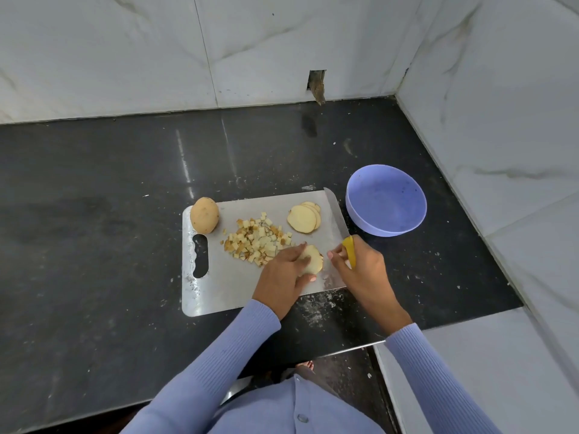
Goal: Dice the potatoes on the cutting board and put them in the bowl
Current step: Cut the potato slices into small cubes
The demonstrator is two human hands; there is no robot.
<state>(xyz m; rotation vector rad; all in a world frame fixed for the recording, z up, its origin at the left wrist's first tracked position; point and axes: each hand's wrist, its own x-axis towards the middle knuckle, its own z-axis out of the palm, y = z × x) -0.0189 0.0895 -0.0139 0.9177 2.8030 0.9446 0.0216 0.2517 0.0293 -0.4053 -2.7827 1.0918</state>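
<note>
Now: left hand (pixel 283 270) curled over slices (pixel 311 260) near board's (pixel 225 286) front edge, fingertips pressing them down. Right hand (pixel 360 264) wrapped round yellow knife handle (pixel 350 250), blade (pixel 335 211) lying along board's right edge, tip pointing away. Diced pile (pixel 257 242) mid-board. More slices, fanned (pixel 304 218), behind, near blade. Whole potato (pixel 204 214) on far-left corner. Purple bowl (pixel 386 200) just right of board, on dark counter (pixel 94 214); no dice inside.

I've got the cutting board (pixel 219 289) on the counter (pixel 94 214): whole potato (pixel 204 214) far-left, diced pile (pixel 257 242) mid-board, slices (pixel 304 218) far-right, bowl (pixel 386 200) just off its right edge.
</note>
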